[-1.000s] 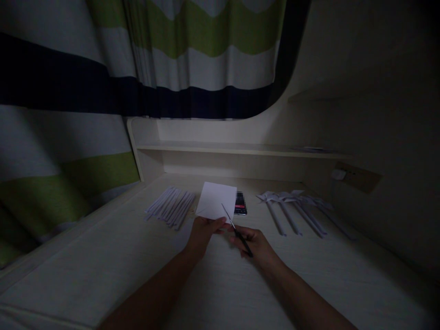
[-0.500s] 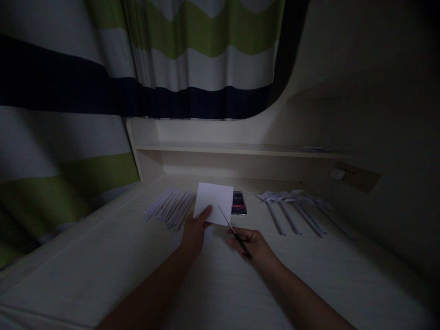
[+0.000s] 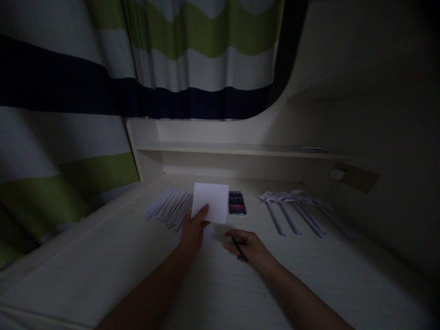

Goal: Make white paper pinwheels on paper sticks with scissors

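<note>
My left hand (image 3: 193, 229) pinches a square sheet of white paper (image 3: 210, 201) by its near edge, with the thumb on top. The sheet is held up over the desk and tilted toward me. To the right and a little nearer, my right hand (image 3: 245, 245) is closed around scissors (image 3: 238, 247), seen edge-on. Their black handle shows across the fingers, while the blades can hardly be made out. A small gap separates the scissors from the paper.
Left of the paper lies a row of rolled white paper sticks (image 3: 170, 208). A phone (image 3: 237, 204) rests behind my right hand. Several paper pinwheels on sticks (image 3: 290, 213) lie on the right. A shelf (image 3: 223, 149) runs along the back, and a wall socket (image 3: 357, 176) sits at right.
The paper has shifted slightly left in my left hand, uncovering more of the phone. My right hand has drawn the scissors back from the sheet, and their blade is far less visible.
</note>
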The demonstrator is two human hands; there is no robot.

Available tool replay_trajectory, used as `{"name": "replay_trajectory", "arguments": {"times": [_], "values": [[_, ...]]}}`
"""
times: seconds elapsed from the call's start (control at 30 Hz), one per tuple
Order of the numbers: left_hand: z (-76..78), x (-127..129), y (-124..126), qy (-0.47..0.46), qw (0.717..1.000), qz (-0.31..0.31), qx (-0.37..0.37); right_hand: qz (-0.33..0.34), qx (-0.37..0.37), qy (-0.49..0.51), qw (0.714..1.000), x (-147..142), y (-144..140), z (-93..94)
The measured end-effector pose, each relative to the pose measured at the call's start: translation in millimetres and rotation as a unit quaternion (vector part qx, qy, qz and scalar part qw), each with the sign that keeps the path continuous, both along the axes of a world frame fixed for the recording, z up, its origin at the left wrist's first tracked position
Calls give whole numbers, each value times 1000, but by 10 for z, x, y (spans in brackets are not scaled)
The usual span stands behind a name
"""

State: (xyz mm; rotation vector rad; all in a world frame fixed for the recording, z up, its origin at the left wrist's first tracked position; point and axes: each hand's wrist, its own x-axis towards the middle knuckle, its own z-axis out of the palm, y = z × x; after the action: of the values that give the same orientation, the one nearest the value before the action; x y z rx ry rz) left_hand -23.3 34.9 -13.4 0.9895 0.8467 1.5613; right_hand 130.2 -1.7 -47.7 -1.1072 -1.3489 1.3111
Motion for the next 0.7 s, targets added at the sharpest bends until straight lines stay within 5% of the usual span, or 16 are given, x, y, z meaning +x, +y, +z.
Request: {"name": "replay_trajectory", "arguments": {"times": [0.1,0.23,0.37,0.53,0.7], "values": [[-10,-78,20,21,1000,-1,-1,-6,15,-11,1000,26,46,-62],[-14,-48,60,19,1000,-11,-6,-127,-2,32,991,148,91,7],[-42,48,73,88,989,-107,-52,-199,56,112,972,338,73,233],[-93,65,54,225,944,-225,-86,-138,30,108,984,447,57,375],[-127,38,72,265,930,-243,-78,-85,-15,89,992,416,85,300]]}}
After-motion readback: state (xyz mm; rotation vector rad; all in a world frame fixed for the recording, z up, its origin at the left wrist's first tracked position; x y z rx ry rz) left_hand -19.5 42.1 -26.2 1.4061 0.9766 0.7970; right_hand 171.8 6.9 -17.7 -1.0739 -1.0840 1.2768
